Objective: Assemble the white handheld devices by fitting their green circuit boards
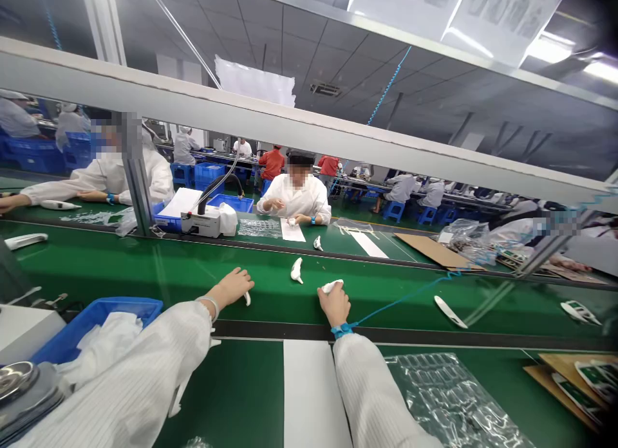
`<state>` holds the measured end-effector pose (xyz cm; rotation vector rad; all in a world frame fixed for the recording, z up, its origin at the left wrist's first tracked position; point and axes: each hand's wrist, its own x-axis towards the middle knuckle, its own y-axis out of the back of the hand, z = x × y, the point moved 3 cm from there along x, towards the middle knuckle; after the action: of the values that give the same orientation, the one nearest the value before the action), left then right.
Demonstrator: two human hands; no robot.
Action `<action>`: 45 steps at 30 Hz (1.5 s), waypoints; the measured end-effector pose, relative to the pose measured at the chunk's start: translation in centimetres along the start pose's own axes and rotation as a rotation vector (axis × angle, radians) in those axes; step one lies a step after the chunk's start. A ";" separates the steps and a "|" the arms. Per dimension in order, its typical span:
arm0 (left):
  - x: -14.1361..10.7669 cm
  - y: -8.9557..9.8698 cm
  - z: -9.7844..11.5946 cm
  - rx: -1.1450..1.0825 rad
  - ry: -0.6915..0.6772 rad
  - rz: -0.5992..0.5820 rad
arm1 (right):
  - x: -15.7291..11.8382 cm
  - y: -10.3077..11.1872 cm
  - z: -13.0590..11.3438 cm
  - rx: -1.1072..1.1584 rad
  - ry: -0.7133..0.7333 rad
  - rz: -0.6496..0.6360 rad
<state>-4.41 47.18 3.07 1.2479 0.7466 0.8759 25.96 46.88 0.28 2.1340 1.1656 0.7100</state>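
Over the green belt, both arms reach forward in white sleeves. My right hand, with a blue wrist strap, has its fingers closed round a small white plastic part. My left hand is at the belt's left, palm down with fingers bent; a white part shows just below its fingertips, and its grip is hidden. Between the hands and slightly farther off lies a curved white part. Another small white part is beyond it.
Blue bin with white cloth at left; white sheet in front; clear plastic trays and cardboard at right. Long white parts lie on the belt's right. A person sits opposite. A metal post stands at left.
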 end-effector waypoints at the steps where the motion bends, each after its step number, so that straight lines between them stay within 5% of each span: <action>1: -0.4 0.2 -0.5 -0.030 0.043 -0.008 | 0.1 -0.1 -0.1 -0.005 0.012 -0.029; 4: -2.2 1.0 -0.7 -0.171 0.161 0.001 | -0.1 0.5 -0.5 0.030 0.074 -0.135; 7: -4.4 2.3 1.6 -0.380 0.165 0.005 | -2.0 2.0 -1.5 0.144 0.192 -0.284; 13: -12.5 4.8 10.6 -0.794 -0.133 -0.126 | -12.0 7.1 -5.2 0.422 0.537 -0.672; 17: -20.0 4.6 16.6 -0.971 -0.209 -0.185 | -19.6 10.0 -6.7 0.560 0.643 -0.817; 21: -26.0 3.7 20.4 -1.021 -0.054 -0.041 | -25.0 12.8 -7.0 0.711 0.721 -0.699; 25: -30.0 3.2 22.3 -1.033 0.191 0.056 | -29.4 15.2 -6.7 0.621 0.852 -0.576; 36: -34.9 2.6 27.5 -1.112 0.127 0.180 | -35.9 17.1 -4.3 0.496 1.254 -0.279; 38: -35.5 2.4 28.2 -1.168 0.131 0.180 | -36.7 17.6 -3.8 0.583 1.240 -0.309; 41: -36.8 1.2 28.4 -1.236 0.251 0.151 | -36.5 17.6 -3.8 0.763 1.012 -0.395; 45: -39.8 -2.8 27.8 -1.312 0.486 0.176 | -34.1 13.5 -5.5 0.594 0.804 -0.524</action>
<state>0.84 -1.14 5.48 -0.0842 0.2660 1.4761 13.46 12.82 8.00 1.8225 2.5068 1.1029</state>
